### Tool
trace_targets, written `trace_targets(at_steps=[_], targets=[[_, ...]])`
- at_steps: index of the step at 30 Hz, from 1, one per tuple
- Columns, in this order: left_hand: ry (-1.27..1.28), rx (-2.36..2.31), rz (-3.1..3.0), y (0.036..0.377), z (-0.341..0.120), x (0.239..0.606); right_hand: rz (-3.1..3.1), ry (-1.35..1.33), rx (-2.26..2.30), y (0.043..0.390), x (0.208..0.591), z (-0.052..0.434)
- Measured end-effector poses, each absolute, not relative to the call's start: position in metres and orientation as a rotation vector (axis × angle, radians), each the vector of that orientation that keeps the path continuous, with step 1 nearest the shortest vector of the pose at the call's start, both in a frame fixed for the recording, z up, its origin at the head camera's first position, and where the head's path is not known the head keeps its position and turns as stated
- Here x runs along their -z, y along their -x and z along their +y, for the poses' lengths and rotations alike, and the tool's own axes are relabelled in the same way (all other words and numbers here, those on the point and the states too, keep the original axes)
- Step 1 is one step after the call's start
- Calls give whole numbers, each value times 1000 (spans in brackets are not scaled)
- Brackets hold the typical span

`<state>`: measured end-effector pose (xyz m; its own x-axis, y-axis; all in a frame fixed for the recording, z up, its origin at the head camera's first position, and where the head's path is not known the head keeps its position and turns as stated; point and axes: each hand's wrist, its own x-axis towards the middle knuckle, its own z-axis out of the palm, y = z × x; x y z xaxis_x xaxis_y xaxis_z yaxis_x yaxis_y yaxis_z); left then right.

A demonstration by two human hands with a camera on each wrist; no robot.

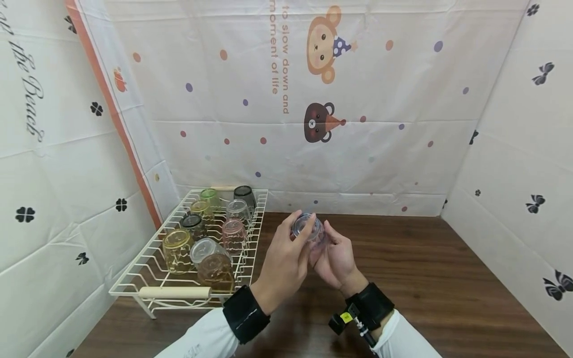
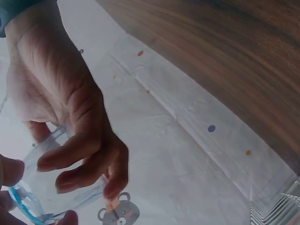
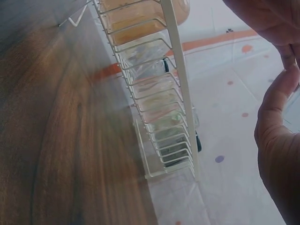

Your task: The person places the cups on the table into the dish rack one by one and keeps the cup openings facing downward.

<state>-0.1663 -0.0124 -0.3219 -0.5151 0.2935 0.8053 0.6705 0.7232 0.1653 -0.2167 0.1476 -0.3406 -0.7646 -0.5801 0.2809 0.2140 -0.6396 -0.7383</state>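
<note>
A clear, faintly bluish drinking glass [image 1: 316, 237] is held by both hands above the table, its round end facing up toward the head camera. My left hand [image 1: 282, 266] grips it from the left with bent fingers. Around its other side curl the fingers of my right hand [image 1: 337, 258]. In the left wrist view the left fingers wrap the wall of the glass [image 2: 40, 185], and fingertips of the right hand touch its bluish end. The right wrist view catches only a sliver of the glass at its right edge.
On the left stands a white wire dish rack [image 1: 176, 302] with wooden handles. It bears several upside-down glasses, among them a yellow one [image 1: 176, 252], an amber one [image 1: 216, 272] and a pink one [image 1: 234, 236]. Patterned white sheets [image 1: 389, 164] surround the brown wooden table [image 1: 429, 278].
</note>
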Motion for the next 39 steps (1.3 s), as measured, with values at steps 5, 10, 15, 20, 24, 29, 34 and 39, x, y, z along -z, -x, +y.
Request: trace_targets(at_steps=[5, 10, 15, 20, 24, 29, 34, 39], targets=[[772, 665, -2082, 165, -18, 319, 1047, 744, 2361, 218, 338, 148], [775, 727, -2057, 163, -25, 318, 1358, 771, 2290, 222, 336, 151], [746, 747, -2022, 154, -37, 315, 1616, 798, 2249, 230, 336, 158], [657, 858, -1962, 135, -58, 307, 1763, 806, 2285, 236, 336, 166], [572, 935, -1909, 117, -83, 296, 1765, 802, 2349, 239, 335, 171], [492, 899, -1899, 98, -120, 288, 1710, 768, 2427, 240, 333, 179], [357, 806, -1922, 86, -161, 289, 1692, 758, 2447, 241, 330, 184], [214, 745, -1934, 84, -196, 296, 1631, 705, 2502, 242, 329, 191]])
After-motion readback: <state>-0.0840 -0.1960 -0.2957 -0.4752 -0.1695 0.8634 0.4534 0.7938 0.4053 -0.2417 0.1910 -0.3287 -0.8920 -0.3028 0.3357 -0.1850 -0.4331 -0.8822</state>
